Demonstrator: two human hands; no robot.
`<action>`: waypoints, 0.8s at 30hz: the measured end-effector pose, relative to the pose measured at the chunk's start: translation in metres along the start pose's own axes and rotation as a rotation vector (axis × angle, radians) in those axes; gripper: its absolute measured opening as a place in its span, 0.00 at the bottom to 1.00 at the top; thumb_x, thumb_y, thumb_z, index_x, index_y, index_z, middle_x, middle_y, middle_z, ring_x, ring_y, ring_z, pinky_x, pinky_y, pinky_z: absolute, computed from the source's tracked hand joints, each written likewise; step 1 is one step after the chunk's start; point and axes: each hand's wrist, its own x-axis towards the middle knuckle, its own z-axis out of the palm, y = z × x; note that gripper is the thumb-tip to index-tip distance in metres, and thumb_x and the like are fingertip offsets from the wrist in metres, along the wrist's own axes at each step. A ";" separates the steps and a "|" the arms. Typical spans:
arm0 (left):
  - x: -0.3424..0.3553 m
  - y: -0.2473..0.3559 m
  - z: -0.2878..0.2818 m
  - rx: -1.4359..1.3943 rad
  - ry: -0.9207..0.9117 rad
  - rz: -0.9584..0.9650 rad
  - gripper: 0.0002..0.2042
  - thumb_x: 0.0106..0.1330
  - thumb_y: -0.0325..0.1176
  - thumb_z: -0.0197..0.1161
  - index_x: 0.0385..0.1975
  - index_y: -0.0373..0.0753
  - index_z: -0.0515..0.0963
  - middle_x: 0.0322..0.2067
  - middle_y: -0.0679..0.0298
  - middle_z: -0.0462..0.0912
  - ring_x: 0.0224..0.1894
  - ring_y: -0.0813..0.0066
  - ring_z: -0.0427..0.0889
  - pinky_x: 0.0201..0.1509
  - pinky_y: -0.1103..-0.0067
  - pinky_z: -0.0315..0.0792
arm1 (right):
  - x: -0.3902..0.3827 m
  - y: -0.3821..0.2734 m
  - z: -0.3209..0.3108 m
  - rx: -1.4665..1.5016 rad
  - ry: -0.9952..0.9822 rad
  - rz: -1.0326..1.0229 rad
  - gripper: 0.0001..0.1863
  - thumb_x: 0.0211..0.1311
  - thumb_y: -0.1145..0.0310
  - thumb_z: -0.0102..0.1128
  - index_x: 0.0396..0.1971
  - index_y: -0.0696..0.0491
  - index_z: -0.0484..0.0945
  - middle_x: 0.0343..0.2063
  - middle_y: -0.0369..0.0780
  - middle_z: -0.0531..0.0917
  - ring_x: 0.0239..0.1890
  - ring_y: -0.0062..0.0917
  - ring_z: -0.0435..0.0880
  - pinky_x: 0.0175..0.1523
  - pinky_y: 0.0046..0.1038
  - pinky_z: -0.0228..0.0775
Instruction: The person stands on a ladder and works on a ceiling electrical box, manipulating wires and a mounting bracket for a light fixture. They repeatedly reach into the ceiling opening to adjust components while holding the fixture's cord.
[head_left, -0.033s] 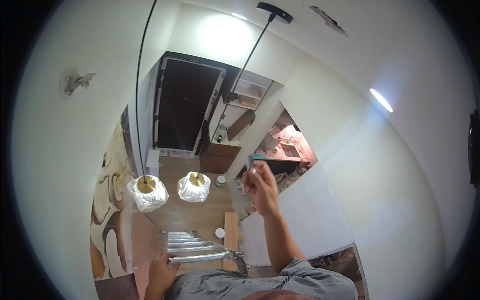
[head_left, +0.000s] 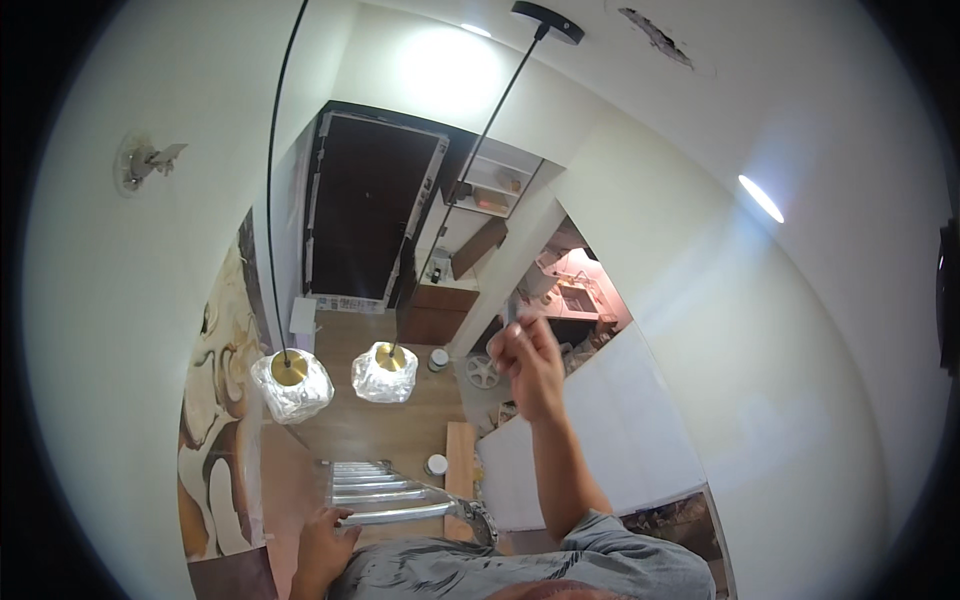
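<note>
My right hand [head_left: 530, 370] is raised in the middle of the view, its fingers closed in a pinch. A small flat grey piece [head_left: 513, 308] sticks up from the fingertips; its kind is too blurred to tell. Lower left, my left hand [head_left: 328, 545] grips the end of the top step of a metal stepladder [head_left: 395, 512]. Two glass pendant lamps with brass caps hang left of my right hand: the left lamp [head_left: 292, 395] and the right lamp [head_left: 385, 380]. The right lamp's cord runs up to a black ceiling mount [head_left: 548, 22].
A rough slot [head_left: 655, 38] is cut in the ceiling, near a lit strip light [head_left: 762, 198]. On the left wall sits a bracket-like fitting [head_left: 150, 163]. Far below are a dark door [head_left: 370, 200], white buckets [head_left: 437, 465] and a wooden board [head_left: 461, 460]. A white panel [head_left: 600, 440] stands right.
My right hand has shifted slightly right and turned; the teal part of the piece in its fingers no longer shows. My left hand stays on the stepladder.
</note>
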 end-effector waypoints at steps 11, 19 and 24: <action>0.002 0.009 -0.014 -0.030 0.067 -0.097 0.16 0.60 0.35 0.73 0.46 0.38 0.84 0.41 0.53 0.86 0.39 0.60 0.86 0.46 0.67 0.79 | 0.106 -0.121 0.051 0.165 -0.091 -0.546 0.12 0.78 0.69 0.48 0.53 0.57 0.63 0.44 0.54 0.87 0.39 0.34 0.89 0.52 0.35 0.81; -0.029 -0.055 -0.006 0.056 -0.131 -0.336 0.18 0.65 0.40 0.75 0.53 0.43 0.85 0.41 0.60 0.89 0.38 0.74 0.87 0.44 0.76 0.83 | 0.160 -0.155 0.112 0.503 -0.036 -0.508 0.07 0.80 0.68 0.44 0.50 0.53 0.68 0.28 0.35 0.79 0.23 0.13 0.67 0.27 0.19 0.58; -0.033 -0.103 -0.017 0.003 -0.191 -0.289 0.21 0.65 0.40 0.75 0.57 0.46 0.83 0.46 0.59 0.89 0.42 0.72 0.89 0.50 0.77 0.83 | 0.192 -0.157 0.135 0.790 -0.140 -0.709 0.14 0.84 0.59 0.43 0.47 0.54 0.72 0.26 0.36 0.79 0.21 0.12 0.68 0.26 0.16 0.61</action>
